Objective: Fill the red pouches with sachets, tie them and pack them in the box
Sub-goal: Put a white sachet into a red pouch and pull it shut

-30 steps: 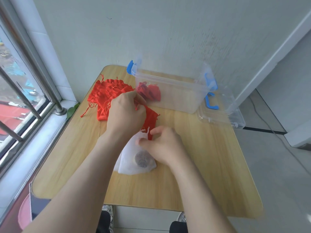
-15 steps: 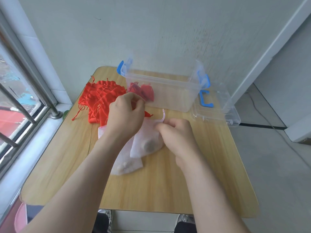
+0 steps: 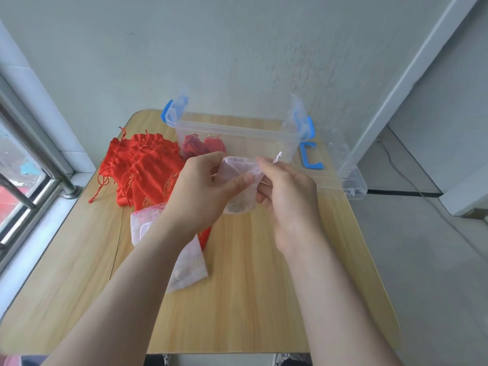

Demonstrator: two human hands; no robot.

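Both hands are up over the table (image 3: 237, 307) mid-top, sharing one white mesh sachet (image 3: 239, 180); L hand (image 3: 200, 191) pinches its near-left edge betw. thumb and fingers; R hand (image 3: 289, 199) has fingers curled on the right edge, gripping it, w/ a thin white drawstring end (image 3: 277, 156) poking up at 12 o'clock of those fingers; sachet hangs clear of the tabletop, something dark showing faintly inside, can't tell what.

Red pouches (image 3: 144, 167) lie in a loose heap at approx. 10 o'clock from table centre, cords trailing toward the window side; more white sachets (image 3: 188, 264) lie flat at 8 o'clock of the hands, partly under the L forearm, touching the heap's near edge; a bit of red cloth shows beside them under the arm.

Clear plastic box (image 3: 245, 133) w/ blue clips stands open at 12 o'clock, against the wall; two filled pouches (image 3: 203, 147) sit in its left end; its clear lid (image 3: 346, 170) lies at 2 o'clock, just beside the box, overhanging the table edge.
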